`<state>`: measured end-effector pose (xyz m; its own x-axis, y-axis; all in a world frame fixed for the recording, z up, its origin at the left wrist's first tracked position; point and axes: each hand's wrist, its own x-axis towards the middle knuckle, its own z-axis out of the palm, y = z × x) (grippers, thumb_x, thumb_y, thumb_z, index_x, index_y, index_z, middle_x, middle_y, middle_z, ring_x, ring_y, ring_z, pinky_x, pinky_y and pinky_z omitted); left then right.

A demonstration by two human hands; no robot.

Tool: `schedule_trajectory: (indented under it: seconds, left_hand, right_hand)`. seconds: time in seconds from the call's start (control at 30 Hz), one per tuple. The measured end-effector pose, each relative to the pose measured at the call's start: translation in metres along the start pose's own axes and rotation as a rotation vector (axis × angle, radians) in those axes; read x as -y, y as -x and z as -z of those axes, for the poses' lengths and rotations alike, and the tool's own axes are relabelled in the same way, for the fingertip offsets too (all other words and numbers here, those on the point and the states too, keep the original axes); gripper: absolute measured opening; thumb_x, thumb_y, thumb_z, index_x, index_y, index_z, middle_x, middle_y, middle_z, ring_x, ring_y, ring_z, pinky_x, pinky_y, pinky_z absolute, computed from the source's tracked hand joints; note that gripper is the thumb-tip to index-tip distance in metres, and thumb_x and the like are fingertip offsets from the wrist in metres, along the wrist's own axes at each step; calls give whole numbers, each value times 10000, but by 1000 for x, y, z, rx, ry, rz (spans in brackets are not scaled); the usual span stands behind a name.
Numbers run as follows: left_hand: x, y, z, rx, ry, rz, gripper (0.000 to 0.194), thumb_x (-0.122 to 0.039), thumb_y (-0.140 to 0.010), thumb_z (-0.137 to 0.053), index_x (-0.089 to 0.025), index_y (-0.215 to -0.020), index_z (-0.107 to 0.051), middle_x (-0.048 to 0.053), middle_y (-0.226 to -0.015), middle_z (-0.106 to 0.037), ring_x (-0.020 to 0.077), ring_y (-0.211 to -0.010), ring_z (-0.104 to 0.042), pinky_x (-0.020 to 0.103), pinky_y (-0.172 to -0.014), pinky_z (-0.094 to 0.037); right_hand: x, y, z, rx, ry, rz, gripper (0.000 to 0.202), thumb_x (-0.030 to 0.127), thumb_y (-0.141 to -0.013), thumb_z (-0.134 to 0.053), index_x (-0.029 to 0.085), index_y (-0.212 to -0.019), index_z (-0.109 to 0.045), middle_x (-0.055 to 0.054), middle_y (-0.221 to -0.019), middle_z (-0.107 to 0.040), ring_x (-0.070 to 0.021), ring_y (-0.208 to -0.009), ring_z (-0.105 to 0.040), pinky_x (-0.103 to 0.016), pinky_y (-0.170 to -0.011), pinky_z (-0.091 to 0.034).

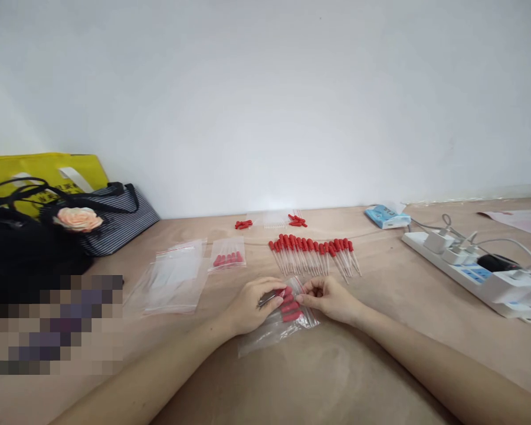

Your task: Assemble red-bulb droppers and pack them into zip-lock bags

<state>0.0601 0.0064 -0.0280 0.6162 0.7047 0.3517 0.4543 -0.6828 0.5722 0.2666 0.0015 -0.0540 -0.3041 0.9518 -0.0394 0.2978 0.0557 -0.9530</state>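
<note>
Between my hands is a clear zip bag (265,337) with several red dropper bulbs (291,308) in its upper part. My left hand (254,304) is closed around the bag's left side, its thumb and fingers at the bulbs; thin shiny stems show inside its grip. With thumb and forefinger, my right hand (327,300) pinches the bag's zip edge on the right. Just beyond lies a row of glass droppers (303,254) with red bulbs. To the left are a filled zip bag (228,255) with red bulbs and a stack of flat clear bags (177,274).
Two small groups of red bulbs (243,224) lie near the wall, beside clear plastic. On the right are a tissue pack (387,216) and a power strip (473,274) with plugs and cables. Striped (124,221), black and yellow bags crowd the left, near a blurred-out patch.
</note>
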Motion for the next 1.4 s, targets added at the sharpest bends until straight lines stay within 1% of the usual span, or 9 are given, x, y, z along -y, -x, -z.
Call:
schedule_trajectory:
  seconds: [0.3,0.5,0.7,0.8,0.93,1.03,1.23,1.3,1.4]
  left_hand:
    - [3,3,-1,-18,9,4,231,-262,-802,-521,-191,-1004,-605,48,-1020,-633,170,-932,-583,300,-838,-452]
    - [-1,4,2,18,-13,100,372,-322,-810,-505,-209,-1164,-503,50,-1153,-579,193,-1044,-535,348,-908,-419]
    - [-2,6,2,33,-60,130,391,-352,-794,-518,-214,-1159,-500,50,-1193,-551,215,-1072,-514,370,-922,-400]
    - [-3,5,6,66,-69,148,362,-356,-795,-515,-207,-1125,-518,52,-1160,-569,210,-1047,-525,360,-906,-404]
    - [-5,-7,16,176,-34,201,423,-418,-755,-551,-205,-1119,-515,64,-1160,-560,218,-1056,-516,357,-894,-404]
    - [-8,-26,20,288,-18,263,587,-467,-619,-665,-198,-1117,-507,83,-1137,-558,240,-1031,-526,357,-858,-421]
    - [-15,-68,9,604,36,443,871,-331,-348,-814,-187,-1129,-457,18,-886,-613,209,-772,-603,262,-594,-465]
    - [-16,-76,8,689,43,472,762,-307,-330,-819,-177,-1020,-524,-22,-748,-617,185,-673,-598,240,-533,-444]
    - [-16,-75,15,769,78,431,407,-310,-386,-801,-179,-715,-600,-50,-595,-595,151,-577,-567,220,-488,-409]
  right_hand:
    - [14,3,-3,167,-143,29,433,545,-654,-595,160,-840,-666,-27,-751,-646,-146,-691,-565,-278,-675,-430]
    - [15,3,0,155,-20,-15,413,555,-676,-571,149,-685,-652,3,-580,-586,-122,-572,-520,-226,-540,-393]
    - [19,2,7,196,59,-4,459,561,-712,-526,141,-527,-542,48,-467,-441,-47,-425,-345,-188,-428,-267]
    - [21,2,10,138,59,-77,437,560,-692,-546,153,-538,-503,63,-442,-394,-40,-381,-315,-185,-378,-241]
    - [22,3,10,67,16,-155,362,501,-621,-643,163,-627,-513,75,-444,-404,-38,-359,-332,-174,-342,-237]
    - [20,3,8,37,-27,-136,353,473,-600,-669,160,-664,-520,82,-449,-413,-27,-350,-316,-166,-332,-232]
    - [11,3,9,-139,-95,-47,357,513,-671,-577,165,-709,-513,87,-406,-392,-45,-324,-342,-169,-313,-264]
    - [8,3,10,-154,-121,-23,357,519,-676,-564,168,-706,-505,86,-417,-395,-49,-335,-357,-165,-311,-275]
    - [6,3,10,-135,-127,-3,363,528,-679,-554,170,-696,-500,85,-425,-399,-47,-334,-356,-163,-307,-280]
